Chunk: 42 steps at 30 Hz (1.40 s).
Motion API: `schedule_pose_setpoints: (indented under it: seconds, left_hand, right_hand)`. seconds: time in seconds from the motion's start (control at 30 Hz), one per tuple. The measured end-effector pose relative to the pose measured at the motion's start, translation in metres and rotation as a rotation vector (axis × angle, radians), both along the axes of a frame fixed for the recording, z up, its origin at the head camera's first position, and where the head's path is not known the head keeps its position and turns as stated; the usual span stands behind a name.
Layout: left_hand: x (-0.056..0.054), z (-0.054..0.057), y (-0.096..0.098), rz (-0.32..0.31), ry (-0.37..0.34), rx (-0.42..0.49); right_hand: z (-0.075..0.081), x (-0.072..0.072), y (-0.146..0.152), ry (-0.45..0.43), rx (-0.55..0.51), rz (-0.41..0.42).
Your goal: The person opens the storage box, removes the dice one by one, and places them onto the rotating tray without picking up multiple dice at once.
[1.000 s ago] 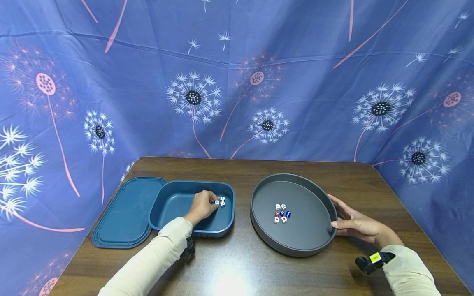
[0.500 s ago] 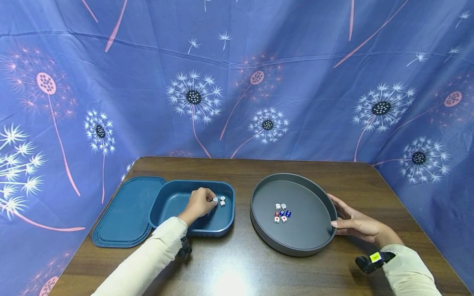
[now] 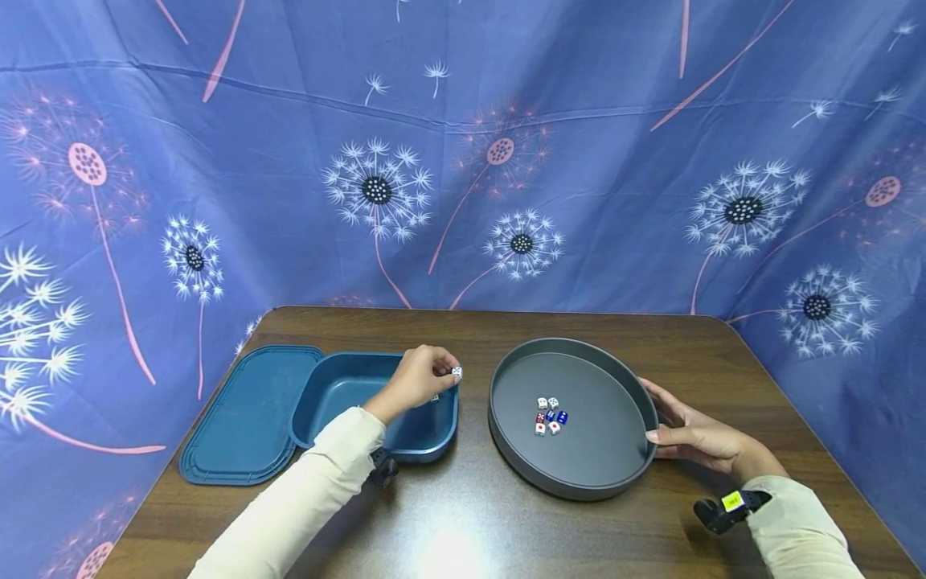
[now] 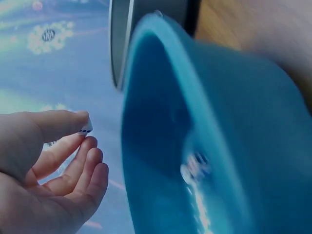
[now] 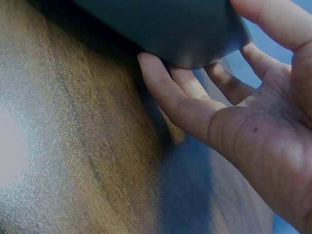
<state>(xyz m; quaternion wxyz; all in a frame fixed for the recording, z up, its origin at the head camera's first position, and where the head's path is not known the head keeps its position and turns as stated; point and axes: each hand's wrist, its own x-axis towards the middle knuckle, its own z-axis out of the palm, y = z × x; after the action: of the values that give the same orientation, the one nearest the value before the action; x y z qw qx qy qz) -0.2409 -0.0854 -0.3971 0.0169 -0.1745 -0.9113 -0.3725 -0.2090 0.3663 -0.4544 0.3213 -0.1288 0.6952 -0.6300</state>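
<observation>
Between thumb and index finger, my left hand (image 3: 415, 376) pinches a white die with blue pips (image 3: 457, 372), raised over the right rim of the blue plastic box (image 3: 423, 457). White dice (image 4: 197, 166) lie blurred inside that box in the left wrist view, partly hidden behind the hand in the head view. To the right, my right hand (image 3: 698, 441) grips the round dark grey tray (image 3: 604, 434), thumb at its rim and fingers against its outer side. Several dice sit in the tray: white ones (image 3: 542, 403), blue ones (image 3: 563, 417) and a red one (image 3: 540, 418).
A flat blue lid (image 3: 246, 418) lies left of the box, beside its wall. Everything stands on a brown wooden table (image 3: 499, 535). A blue cloth with dandelion prints (image 3: 463, 193) hangs behind it.
My left hand has lifted the white die from inside the box and moved right with it, up to the box's right rim. The right hand and the tray have stayed in place.
</observation>
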Motion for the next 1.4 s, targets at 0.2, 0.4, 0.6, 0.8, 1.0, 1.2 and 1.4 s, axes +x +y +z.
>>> schedule_pose_setpoints:
  seconds: [0.2, 0.4, 0.6, 0.8, 1.0, 1.2, 1.4]
  left_hand:
    - [0.001, 0.006, 0.034, -0.097, 0.011, -0.002]
    - [0.006, 0.003, 0.072, -0.143, 0.025, -0.003]
    - [0.009, -0.006, 0.105, -0.181, 0.048, -0.002]
    - [0.011, -0.018, 0.132, -0.233, 0.089, -0.018]
    - [0.011, -0.028, 0.152, -0.241, 0.087, -0.031]
    - [0.011, -0.036, 0.165, -0.236, 0.112, -0.077]
    - [0.012, -0.047, 0.171, -0.219, 0.107, -0.109]
  right_hand:
    - [0.0, 0.0, 0.0, -0.006, 0.009, -0.017]
    - [-0.002, 0.001, 0.001, 0.01, 0.006, -0.014]
    - [-0.003, 0.0, 0.002, -0.011, -0.014, -0.015]
    - [-0.004, 0.0, 0.002, -0.005, -0.013, -0.015]
    - [-0.001, 0.001, 0.0, 0.01, -0.012, -0.012]
    - [-0.004, -0.001, 0.002, -0.011, -0.026, -0.011]
    - [-0.008, -0.002, 0.005, -0.026, -0.05, -0.004]
